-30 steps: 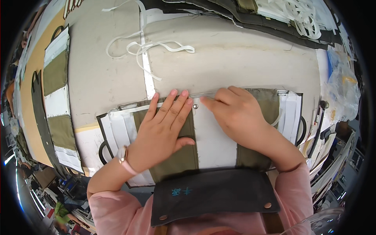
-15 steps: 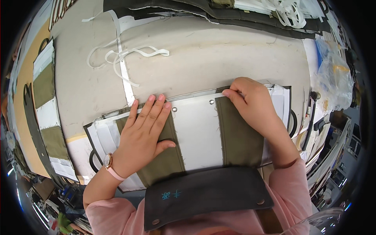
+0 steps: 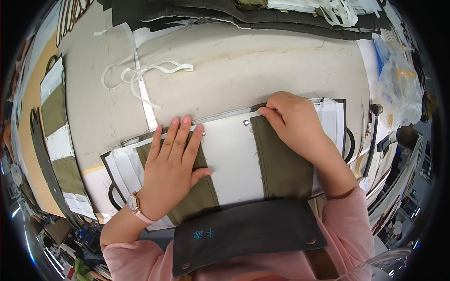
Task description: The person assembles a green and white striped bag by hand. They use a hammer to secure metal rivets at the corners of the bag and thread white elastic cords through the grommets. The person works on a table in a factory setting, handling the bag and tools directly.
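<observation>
"What's the table (image 3: 225,79) like?"

"It's big and grey. A curly white ribbon (image 3: 176,69) lies on it, past the left hand (image 3: 171,157). Dark cloth (image 3: 262,23) is piled at the far side, and a see-through plastic bag (image 3: 401,91) sits at the right. Another striped piece (image 3: 55,112) lies on the left. The room around the edges looks bendy and full of stuff."

"Where's the cloth they're working on?"

"The green and white cloth (image 3: 233,164) is right in front of the person, under both hands. It has a black loop (image 3: 350,145) at its right end, and a thin white strip (image 3: 225,119) runs along its far edge."

"What are the hands doing?"

"The left hand is flat on the cloth with its fingers a bit apart, and it's not gripping anything. The right hand (image 3: 293,119) is curled up, with its thumb and finger pinching the far edge, just right of a shiny button (image 3: 246,122)."

"Is anything different?"

"Yes! One second ago the right hand was near the middle, beside the other button (image 3: 204,134). Now it's further right, over the green part."
</observation>
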### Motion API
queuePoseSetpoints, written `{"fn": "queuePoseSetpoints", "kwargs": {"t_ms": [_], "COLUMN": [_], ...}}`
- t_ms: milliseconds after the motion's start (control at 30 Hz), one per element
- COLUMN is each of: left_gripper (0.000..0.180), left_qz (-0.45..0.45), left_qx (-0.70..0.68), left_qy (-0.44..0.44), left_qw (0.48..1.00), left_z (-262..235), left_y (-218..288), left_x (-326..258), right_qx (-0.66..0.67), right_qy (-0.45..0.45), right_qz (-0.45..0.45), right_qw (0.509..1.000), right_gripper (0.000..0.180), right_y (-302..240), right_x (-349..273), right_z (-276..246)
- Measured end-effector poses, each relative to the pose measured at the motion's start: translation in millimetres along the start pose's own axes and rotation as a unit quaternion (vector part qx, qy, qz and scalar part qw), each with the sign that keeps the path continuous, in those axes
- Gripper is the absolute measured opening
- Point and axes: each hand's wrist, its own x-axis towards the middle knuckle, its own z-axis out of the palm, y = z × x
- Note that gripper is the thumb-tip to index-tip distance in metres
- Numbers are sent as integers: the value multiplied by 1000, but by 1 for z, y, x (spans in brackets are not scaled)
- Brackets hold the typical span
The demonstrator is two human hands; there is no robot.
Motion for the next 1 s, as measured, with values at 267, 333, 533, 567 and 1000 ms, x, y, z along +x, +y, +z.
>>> {"fn": "queuePoseSetpoints", "kwargs": {"t_ms": [267, 333, 533, 567, 1000], "left_gripper": [85, 82, 78, 78, 49], "left_qz": [178, 194, 189, 189, 185], "left_qx": [-27, -64, -92, -92, -22], "left_qy": [33, 28, 18, 18, 148], "left_qw": [983, 979, 977, 978, 971], "left_z": [-5, 3, 8, 7, 10], "left_y": [9, 6, 3, 4, 32], "left_x": [52, 61, 64, 64, 79], "right_qx": [-32, -29, 119, 111, -78], "right_qy": [9, 6, -46, -28, 15], "right_qz": [-11, -4, 53, 39, 66], "right_qw": [999, 1000, 990, 993, 995], "right_gripper": [20, 21, 23, 23, 23], "right_y": [-2, -4, 1, 4, 4], "right_x": [2, 1, 1, 0, -5], "right_z": [4, 2, -16, -12, -9]}}
